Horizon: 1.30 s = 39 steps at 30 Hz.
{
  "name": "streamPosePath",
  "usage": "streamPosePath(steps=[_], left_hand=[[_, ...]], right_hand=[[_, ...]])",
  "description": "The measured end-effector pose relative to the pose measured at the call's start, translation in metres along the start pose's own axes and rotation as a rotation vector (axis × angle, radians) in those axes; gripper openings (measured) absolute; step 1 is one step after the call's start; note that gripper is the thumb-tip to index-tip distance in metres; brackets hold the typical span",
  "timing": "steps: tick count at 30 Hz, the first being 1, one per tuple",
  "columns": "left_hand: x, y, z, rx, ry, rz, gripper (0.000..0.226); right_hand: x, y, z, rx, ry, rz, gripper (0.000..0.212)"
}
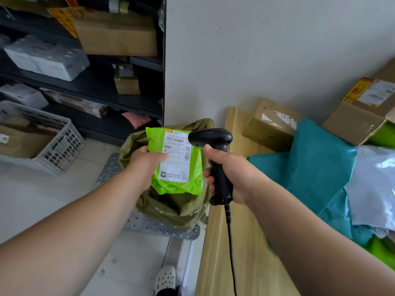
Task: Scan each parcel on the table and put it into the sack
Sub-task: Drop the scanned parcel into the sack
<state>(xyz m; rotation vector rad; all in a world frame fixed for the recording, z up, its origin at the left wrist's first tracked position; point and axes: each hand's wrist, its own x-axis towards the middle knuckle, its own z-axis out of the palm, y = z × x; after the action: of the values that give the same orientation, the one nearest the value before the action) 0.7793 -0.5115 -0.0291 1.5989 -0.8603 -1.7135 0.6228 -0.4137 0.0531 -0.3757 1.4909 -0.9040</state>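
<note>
My left hand (147, 162) grips a bright green parcel (192, 167) by its left edge, thumb on the white shipping label, holding it above the open olive-green sack (171, 208). My right hand (233, 174) holds a black corded barcode scanner (210, 138) by the handle, its head right beside the label's top right corner. On the wooden table (237, 242) to the right lie teal parcels (316, 159), a grey-white parcel (376, 184), more green parcels (378, 248) and cardboard boxes (271, 124).
The sack stands on a perforated metal platform (149, 225) on the floor, left of the table's edge. Dark shelving (96, 86) with boxes fills the upper left. A white plastic crate (42, 139) sits on the left. A white wall is behind. A shoe (165, 278) shows below.
</note>
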Motion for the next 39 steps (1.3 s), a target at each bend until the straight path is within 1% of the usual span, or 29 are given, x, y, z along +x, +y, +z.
streamPosePath(steps=[2, 5, 7, 11, 14, 17, 22, 25, 27, 30, 32, 35, 39], left_hand=[[0.011, 0.006, -0.006, -0.034, 0.011, 0.012, 0.028], [0.027, 0.014, -0.014, -0.064, 0.081, 0.048, 0.027], [0.037, 0.014, -0.017, -0.018, 0.144, 0.07, 0.027], [0.06, -0.002, -0.016, 0.135, 0.197, 0.096, 0.027], [0.078, -0.02, -0.009, 0.217, 0.186, 0.041, 0.021], [0.092, -0.033, 0.001, 0.315, 0.169, 0.024, 0.016], [0.116, -0.046, 0.014, 0.463, 0.176, 0.037, 0.014], [0.129, -0.051, 0.022, 0.515, 0.149, 0.022, 0.014], [0.135, -0.055, 0.027, 0.542, 0.104, -0.017, 0.024], [0.139, -0.061, 0.03, 0.632, 0.053, -0.119, 0.065], [0.138, -0.062, 0.031, 0.653, 0.032, -0.127, 0.081], [0.13, -0.06, 0.03, 0.748, -0.015, -0.059, 0.088], [0.114, -0.051, 0.03, 0.881, -0.066, 0.095, 0.081]], right_hand=[[0.006, 0.001, 0.002, 0.004, 0.016, -0.009, 0.031], [0.014, 0.004, 0.0, 0.022, 0.025, -0.002, 0.027], [0.019, 0.008, -0.004, 0.021, 0.037, 0.016, 0.029], [0.032, 0.016, -0.012, 0.002, 0.074, 0.041, 0.033], [0.04, 0.022, -0.017, -0.004, 0.091, 0.064, 0.033], [0.048, 0.027, -0.021, -0.002, 0.102, 0.087, 0.029], [0.059, 0.032, -0.028, -0.015, 0.127, 0.119, 0.028], [0.066, 0.034, -0.031, -0.011, 0.15, 0.139, 0.03], [0.069, 0.036, -0.032, 0.0, 0.163, 0.147, 0.028], [0.073, 0.038, -0.034, 0.002, 0.165, 0.149, 0.028], [0.074, 0.038, -0.035, 0.003, 0.164, 0.142, 0.027], [0.071, 0.038, -0.036, -0.009, 0.152, 0.12, 0.027], [0.062, 0.037, -0.039, -0.029, 0.143, 0.078, 0.028]])
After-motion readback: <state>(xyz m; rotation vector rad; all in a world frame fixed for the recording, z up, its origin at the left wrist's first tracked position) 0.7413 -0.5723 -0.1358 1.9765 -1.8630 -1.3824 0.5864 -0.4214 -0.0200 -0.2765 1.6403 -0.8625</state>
